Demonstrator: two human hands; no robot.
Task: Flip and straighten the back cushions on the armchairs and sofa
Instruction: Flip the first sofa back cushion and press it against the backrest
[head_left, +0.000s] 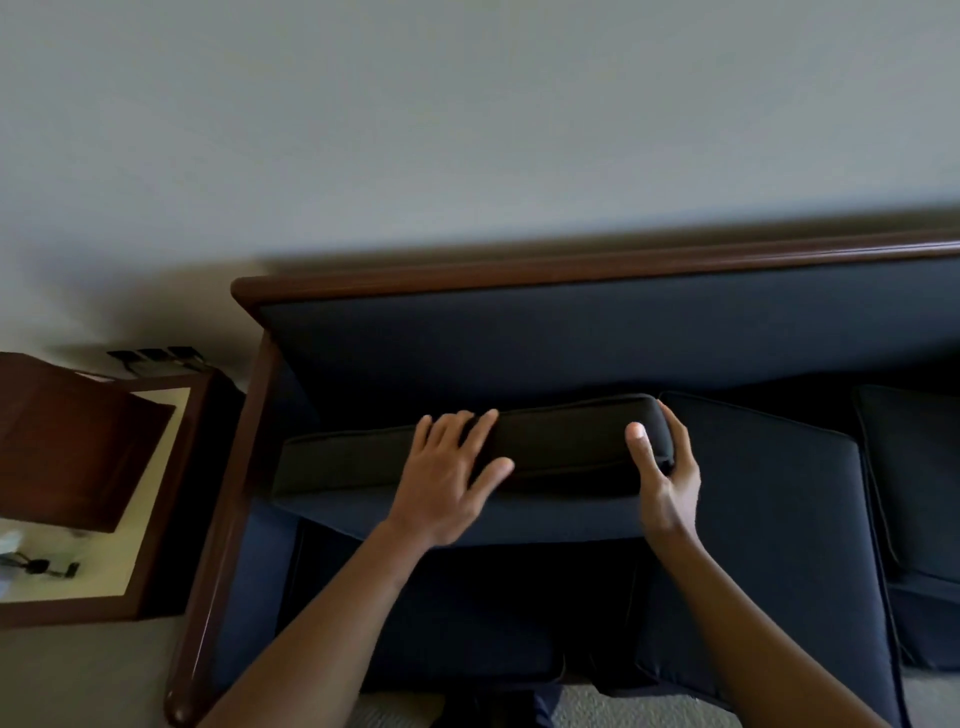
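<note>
Both hands rest on a dark back cushion (545, 447) on a navy sofa (571, 343) with a brown wooden frame (519, 273). The left hand (447, 483) lies flat on the cushion's upper edge, fingers spread. The right hand (662, 467) grips the cushion's right end, thumb in front and fingers wrapped behind. A second cushion (769, 519) lies tilted just right of the right hand. A side table (156, 467) stands well left of the left hand.
</note>
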